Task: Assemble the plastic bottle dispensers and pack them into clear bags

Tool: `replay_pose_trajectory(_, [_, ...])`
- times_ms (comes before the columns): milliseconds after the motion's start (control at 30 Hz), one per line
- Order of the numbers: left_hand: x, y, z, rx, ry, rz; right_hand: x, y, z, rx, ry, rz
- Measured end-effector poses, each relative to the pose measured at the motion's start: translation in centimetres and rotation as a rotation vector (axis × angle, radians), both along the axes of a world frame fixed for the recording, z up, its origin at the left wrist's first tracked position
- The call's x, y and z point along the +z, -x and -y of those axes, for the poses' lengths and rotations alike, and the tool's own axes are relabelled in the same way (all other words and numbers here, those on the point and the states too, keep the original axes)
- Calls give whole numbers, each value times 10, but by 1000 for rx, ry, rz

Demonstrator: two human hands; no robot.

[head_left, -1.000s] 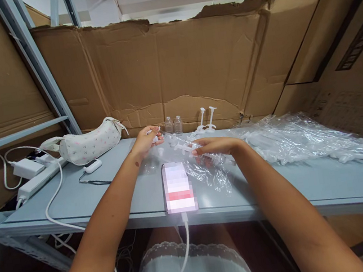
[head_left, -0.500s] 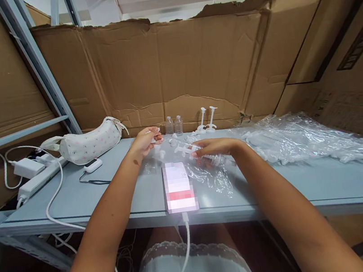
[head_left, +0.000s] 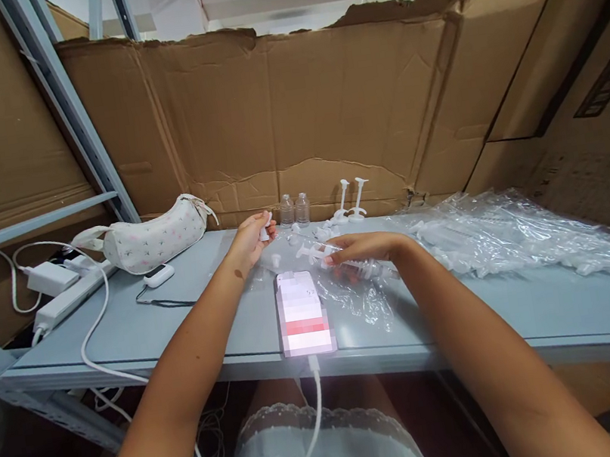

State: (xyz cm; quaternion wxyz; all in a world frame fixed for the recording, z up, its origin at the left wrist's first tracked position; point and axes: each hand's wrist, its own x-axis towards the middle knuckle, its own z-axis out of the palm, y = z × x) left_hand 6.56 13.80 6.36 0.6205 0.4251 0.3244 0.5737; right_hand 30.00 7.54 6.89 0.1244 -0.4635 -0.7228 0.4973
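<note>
My left hand (head_left: 255, 239) is closed on a small white plastic piece (head_left: 265, 230), held just above the shelf near the back. My right hand (head_left: 358, 249) rests over a clear plastic bag (head_left: 357, 301), its fingers around the bag and a white plastic part (head_left: 312, 253) in it. Small white pieces lie between the hands. Behind them stand two clear bottles (head_left: 294, 209) and two white pump-like parts (head_left: 355, 199), upright against the cardboard.
A phone (head_left: 302, 313) with a cable lies at the front edge. On the left are a patterned pouch (head_left: 154, 239), a small white device (head_left: 157, 276) and a power strip (head_left: 72, 300). A large plastic bag of white parts (head_left: 512, 236) covers the right side.
My left hand has turned slightly, and the white piece in it now shows upright between the fingers. My right hand has hardly moved. The view has shifted a little.
</note>
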Motion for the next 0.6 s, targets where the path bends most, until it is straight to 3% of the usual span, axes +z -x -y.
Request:
replay_pose_trajectory(133, [9,5,1,-52,126,121,-1,0,-1,-7,-11,46])
replay_pose_trajectory(267, [9,3,2,-3,210,145,0,1,1,-28,-2,42])
replay_pose_trajectory(600, [-2,-2,4,44,209,22,3,-2,3,-38,-33,1])
